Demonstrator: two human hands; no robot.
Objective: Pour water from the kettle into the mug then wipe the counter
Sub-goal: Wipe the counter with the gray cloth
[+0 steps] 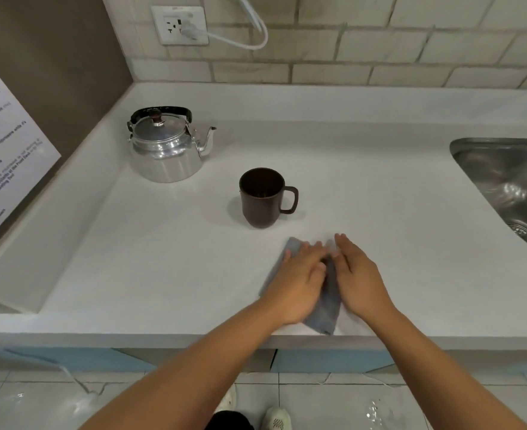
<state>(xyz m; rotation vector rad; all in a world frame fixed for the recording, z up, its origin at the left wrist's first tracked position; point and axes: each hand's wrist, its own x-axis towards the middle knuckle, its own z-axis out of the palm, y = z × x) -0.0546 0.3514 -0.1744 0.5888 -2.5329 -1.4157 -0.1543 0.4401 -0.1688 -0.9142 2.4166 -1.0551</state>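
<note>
A shiny metal kettle (166, 147) with a black handle stands at the back left of the white counter (163, 259), spout pointing right. A dark brown mug (262, 197) stands upright in the middle, handle to the right. Near the front edge lies a grey folded cloth (327, 308). My left hand (299, 280) lies flat on the cloth's left part, fingers spread forward. My right hand (358, 274) rests beside it at the cloth's right edge, fingers straight and touching the cloth. Both hands hide most of the cloth.
A steel sink (510, 184) is sunk into the counter at the right. A tiled wall with a socket (180, 24) and a white cable runs behind. A printed notice (4, 144) hangs on the left wall. A raised ledge runs along the counter's left side.
</note>
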